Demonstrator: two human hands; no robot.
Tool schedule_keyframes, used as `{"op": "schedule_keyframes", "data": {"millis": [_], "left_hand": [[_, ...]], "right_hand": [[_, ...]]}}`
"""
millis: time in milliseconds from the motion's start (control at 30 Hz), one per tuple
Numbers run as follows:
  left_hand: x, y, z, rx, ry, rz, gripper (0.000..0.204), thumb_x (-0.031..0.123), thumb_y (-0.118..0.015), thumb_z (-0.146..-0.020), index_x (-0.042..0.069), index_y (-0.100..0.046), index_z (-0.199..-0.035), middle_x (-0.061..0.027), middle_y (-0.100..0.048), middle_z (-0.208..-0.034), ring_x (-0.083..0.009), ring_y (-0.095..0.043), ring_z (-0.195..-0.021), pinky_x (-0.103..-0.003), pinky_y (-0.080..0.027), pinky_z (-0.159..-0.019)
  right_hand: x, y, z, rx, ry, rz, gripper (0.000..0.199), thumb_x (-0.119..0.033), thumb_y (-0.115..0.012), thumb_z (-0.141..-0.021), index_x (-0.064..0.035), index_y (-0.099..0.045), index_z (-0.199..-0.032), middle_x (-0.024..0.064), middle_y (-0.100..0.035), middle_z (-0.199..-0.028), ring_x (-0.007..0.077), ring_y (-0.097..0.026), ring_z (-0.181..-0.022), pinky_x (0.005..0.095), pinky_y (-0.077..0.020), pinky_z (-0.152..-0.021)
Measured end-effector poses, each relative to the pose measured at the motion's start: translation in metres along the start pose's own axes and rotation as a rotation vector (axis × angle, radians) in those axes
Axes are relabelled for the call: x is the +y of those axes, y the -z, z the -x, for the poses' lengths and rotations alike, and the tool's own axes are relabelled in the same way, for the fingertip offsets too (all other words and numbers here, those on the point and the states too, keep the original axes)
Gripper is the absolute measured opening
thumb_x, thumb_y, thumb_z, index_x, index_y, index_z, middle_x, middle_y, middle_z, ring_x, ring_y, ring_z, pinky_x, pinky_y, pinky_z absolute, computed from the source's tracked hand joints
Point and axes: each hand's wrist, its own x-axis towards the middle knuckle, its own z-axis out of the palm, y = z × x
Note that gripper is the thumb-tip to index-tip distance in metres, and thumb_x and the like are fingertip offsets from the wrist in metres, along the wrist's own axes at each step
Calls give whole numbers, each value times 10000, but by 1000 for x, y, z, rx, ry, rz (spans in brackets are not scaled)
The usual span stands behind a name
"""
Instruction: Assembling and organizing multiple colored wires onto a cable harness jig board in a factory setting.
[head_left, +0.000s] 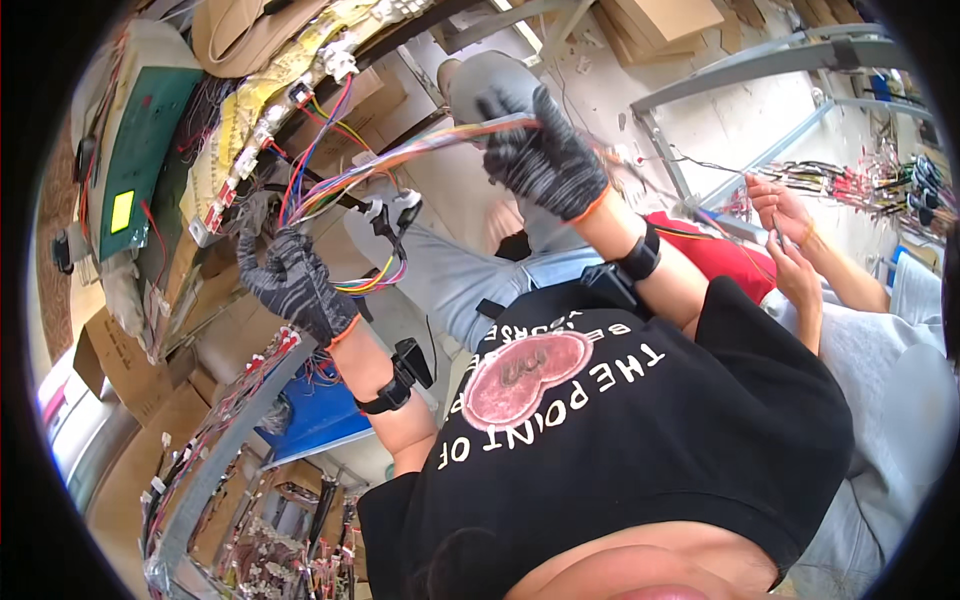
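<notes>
A black shirt (640, 460) fills lower centre; upper centre, the right hand (545, 160) holds wires (430, 138), best kept untwisted, the left hand (300, 285) gripping unclearly.

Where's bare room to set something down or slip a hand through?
Pale floor between brown cardboard boxes and the grey metal frame looks mostly bare, scraps aside. A hand might pass below the multicoloured wire bundle, between black plastic connectors and the grey-black gloved right hand. The yellow-taped wiring board is crowded.
</notes>
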Motion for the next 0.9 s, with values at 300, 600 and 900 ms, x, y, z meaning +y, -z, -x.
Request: {"op": "schedule_keyframes", "data": {"millis": [300, 600, 900], "left_hand": [[11, -125, 42, -1060, -518, -1168, 326, 243, -531, -846, 19, -563, -1081, -181, -599, -955, -307, -561, -917, -401, -430, -816], [-54, -140, 43, -1275, 331, -791, 309, 258, -548, -838, 6, -568, -1016, -193, -597, -782, -319, -561, -656, -380, -442, -602], [-78, -124, 58, -788, -166, -617, 251, 88, -554, -780, 25, -566, -1023, -107, -581, -781, -184, -553, -641, -317, -439, -541]], "right_hand": [[20, 16, 9, -393, 89, 1393, 212, -217, -497, -868, -30, -563, -942, 43, -577, -798, 135, -565, -725, 276, -461, -652], [89, 74, -37, -409, 559, 1770, 282, -308, -490, -846, -115, -582, -1028, 79, -572, -1088, 179, -502, -1054, 287, -357, -941], [-27, 68, 61, 33, 96, 1616, 312, -306, -535, -865, -17, -559, -982, 135, -620, -937, 238, -631, -721, 363, -505, -617]]}}
